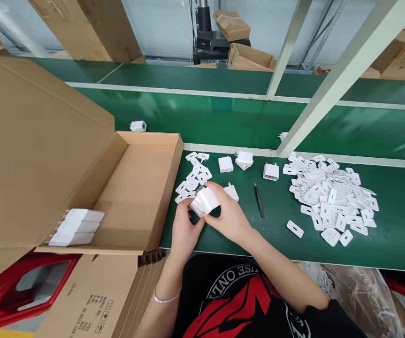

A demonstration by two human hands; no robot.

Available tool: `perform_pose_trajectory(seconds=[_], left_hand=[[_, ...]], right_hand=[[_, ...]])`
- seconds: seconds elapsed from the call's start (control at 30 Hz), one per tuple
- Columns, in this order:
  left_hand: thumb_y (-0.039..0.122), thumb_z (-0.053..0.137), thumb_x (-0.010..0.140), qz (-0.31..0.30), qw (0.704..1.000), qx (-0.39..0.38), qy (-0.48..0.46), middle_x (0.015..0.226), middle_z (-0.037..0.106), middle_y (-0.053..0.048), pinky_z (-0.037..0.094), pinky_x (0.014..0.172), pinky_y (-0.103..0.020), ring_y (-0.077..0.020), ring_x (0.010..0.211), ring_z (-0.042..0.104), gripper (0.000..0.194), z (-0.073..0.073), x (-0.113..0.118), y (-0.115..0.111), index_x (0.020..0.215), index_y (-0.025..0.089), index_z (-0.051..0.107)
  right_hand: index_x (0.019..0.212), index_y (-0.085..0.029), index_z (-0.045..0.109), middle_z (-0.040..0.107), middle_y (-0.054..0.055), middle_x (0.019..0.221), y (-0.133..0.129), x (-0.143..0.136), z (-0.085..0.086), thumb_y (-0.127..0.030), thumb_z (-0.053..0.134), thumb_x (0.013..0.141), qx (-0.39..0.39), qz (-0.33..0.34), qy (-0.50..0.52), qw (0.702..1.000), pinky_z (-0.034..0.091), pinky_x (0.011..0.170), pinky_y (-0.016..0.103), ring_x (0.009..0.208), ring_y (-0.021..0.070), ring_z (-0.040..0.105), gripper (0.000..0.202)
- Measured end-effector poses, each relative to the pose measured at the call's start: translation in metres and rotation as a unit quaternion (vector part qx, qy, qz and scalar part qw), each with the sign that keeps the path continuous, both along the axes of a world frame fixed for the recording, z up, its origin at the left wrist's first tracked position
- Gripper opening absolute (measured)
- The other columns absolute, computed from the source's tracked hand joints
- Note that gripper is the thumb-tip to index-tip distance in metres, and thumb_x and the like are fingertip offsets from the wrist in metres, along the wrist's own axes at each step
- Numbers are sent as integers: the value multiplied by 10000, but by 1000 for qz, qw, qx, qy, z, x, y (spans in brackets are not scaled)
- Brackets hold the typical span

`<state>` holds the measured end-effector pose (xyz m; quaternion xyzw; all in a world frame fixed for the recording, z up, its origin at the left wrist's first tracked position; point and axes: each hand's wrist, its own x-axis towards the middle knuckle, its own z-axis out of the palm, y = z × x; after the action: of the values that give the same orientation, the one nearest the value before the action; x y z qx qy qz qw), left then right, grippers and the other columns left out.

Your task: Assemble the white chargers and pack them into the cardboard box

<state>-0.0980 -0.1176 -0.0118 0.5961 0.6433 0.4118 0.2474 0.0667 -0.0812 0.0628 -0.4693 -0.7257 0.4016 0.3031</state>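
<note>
White plug chargers (207,199), at least two pressed side by side, are held between both hands just above the green bench. My left hand (185,231) pinches them from the left and below. Fingers of my right hand (229,215) close on their right side, thumb underneath. Behind that hand lies another white charger (232,192), partly hidden. A loose group of white slotted plates (192,180) lies just beyond my fingers. Black tweezers (259,201) rest to the right of my right hand. Several more chargers (225,164) stand toward the back of the bench.
An open cardboard box (132,188) on the left has a few chargers (79,227) in its near corner. A large heap of white plates (332,197) covers the right side. A slanted metal post (329,80) rises at the back. Flattened cartons (93,295) stand below the box.
</note>
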Motion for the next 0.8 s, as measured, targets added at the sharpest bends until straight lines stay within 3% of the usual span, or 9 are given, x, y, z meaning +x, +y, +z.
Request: perform_pose_trajectory(seconds=[0.13, 0.23, 0.3, 0.37, 0.5, 0.57, 0.67, 0.8], left_hand=[[292, 668, 922, -60, 986, -3, -157, 1478, 527, -164, 570, 1029, -430, -258, 1254, 664, 462, 2, 1, -12, 1312, 238, 426], [270, 650, 947, -120, 975, -9, -187, 1599, 393, -181, 490, 1166, -471, -273, 1445, 534, 493, -1, 7, -25, 1360, 254, 381], [264, 599, 992, -128, 974, -17, -186, 1634, 340, -191, 472, 1187, -490, -274, 1482, 496, 487, -4, 12, -33, 1408, 262, 345], [274, 555, 1028, -113, 978, -13, -172, 1650, 315, -208, 479, 1181, -505, -283, 1491, 486, 479, -8, 16, -38, 1444, 262, 317], [259, 550, 1039, -114, 989, 15, -93, 1645, 349, -216, 463, 1194, -531, -305, 1507, 466, 527, -9, 21, -40, 1502, 257, 297], [219, 543, 1036, -127, 990, 36, -48, 1638, 372, -209, 470, 1189, -519, -304, 1506, 469, 542, -6, 23, -40, 1517, 259, 297], [173, 545, 1024, -149, 988, 50, 8, 1602, 423, -200, 488, 1172, -496, -300, 1496, 479, 590, 2, 24, -41, 1542, 262, 277], [145, 549, 1008, -181, 981, 27, 61, 1557, 455, -185, 514, 1136, -480, -303, 1458, 507, 628, 15, 20, -39, 1557, 267, 270]], right_hand=[[1543, -265, 381, 488, 136, 1576, -19, 10, -27, -314, 708, 888, 12, -38, 82, 996, 499, 1141, 457, 1412, 290, 536, 734], [1578, -264, 284, 446, 163, 1584, -37, 21, -51, -372, 707, 911, 39, -7, 139, 990, 427, 1213, 496, 1462, 302, 482, 797], [1602, -291, 221, 409, 154, 1620, -46, 29, -61, -369, 626, 986, 33, 25, 168, 985, 392, 1237, 499, 1494, 282, 449, 741], [1631, -326, 148, 355, 135, 1674, -52, 37, -64, -331, 555, 1036, 8, 43, 176, 983, 355, 1258, 500, 1532, 260, 402, 721], [1663, -341, -96, 361, 138, 1688, -58, 53, -53, -245, 625, 975, -42, 44, 150, 987, 353, 1250, 520, 1550, 256, 375, 1001], [1666, -335, -20, 419, 129, 1658, -60, 61, -46, -215, 658, 927, -49, 31, 98, 993, 374, 1231, 525, 1527, 269, 405, 1010], [1605, -319, 279, 479, 105, 1613, -61, 70, -38, -224, 689, 886, -31, 14, -16, 999, 379, 1216, 537, 1485, 300, 439, 833], [1465, -275, 483, 557, 110, 1523, -60, 77, -38, -258, 706, 883, 18, 4, -108, 994, 416, 1174, 549, 1428, 323, 467, 623]])
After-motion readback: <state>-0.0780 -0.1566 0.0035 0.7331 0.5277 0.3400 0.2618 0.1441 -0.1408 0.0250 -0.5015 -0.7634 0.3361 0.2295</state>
